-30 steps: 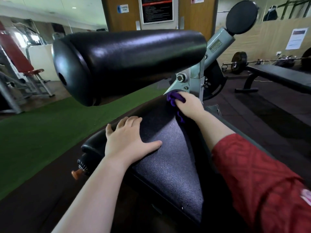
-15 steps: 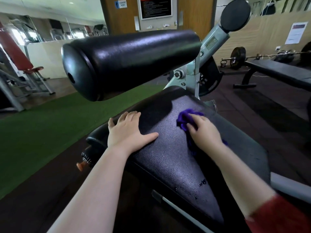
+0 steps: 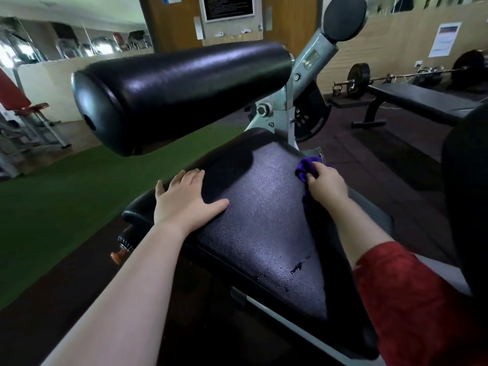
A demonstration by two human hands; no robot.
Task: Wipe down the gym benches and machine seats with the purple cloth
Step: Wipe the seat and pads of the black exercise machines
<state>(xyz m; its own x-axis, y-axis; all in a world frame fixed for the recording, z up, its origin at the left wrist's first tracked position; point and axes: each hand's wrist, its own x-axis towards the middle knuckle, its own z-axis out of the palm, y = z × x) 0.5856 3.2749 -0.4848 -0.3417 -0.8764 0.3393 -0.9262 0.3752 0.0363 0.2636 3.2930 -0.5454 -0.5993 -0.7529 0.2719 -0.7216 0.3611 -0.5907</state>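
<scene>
The black padded machine seat [image 3: 258,220] fills the middle of the view, with a few wet drops near its front edge. My right hand [image 3: 326,184] is closed on the purple cloth [image 3: 306,167] and presses it against the seat's far right edge. My left hand [image 3: 184,199] lies flat with fingers spread on the seat's left side. A thick black roller pad [image 3: 179,93] hangs over the far end of the seat.
The machine's grey metal frame [image 3: 311,62] rises behind the seat, topped by a round black pad [image 3: 344,18]. A flat black bench [image 3: 422,101] and a loaded barbell [image 3: 359,79] stand at the right. Green turf [image 3: 52,194] lies to the left. A red machine [image 3: 15,99] stands far left.
My right hand drew the cloth from the seat's far end toward me, then swept it out to the right edge. My left hand stayed flat on the seat.
</scene>
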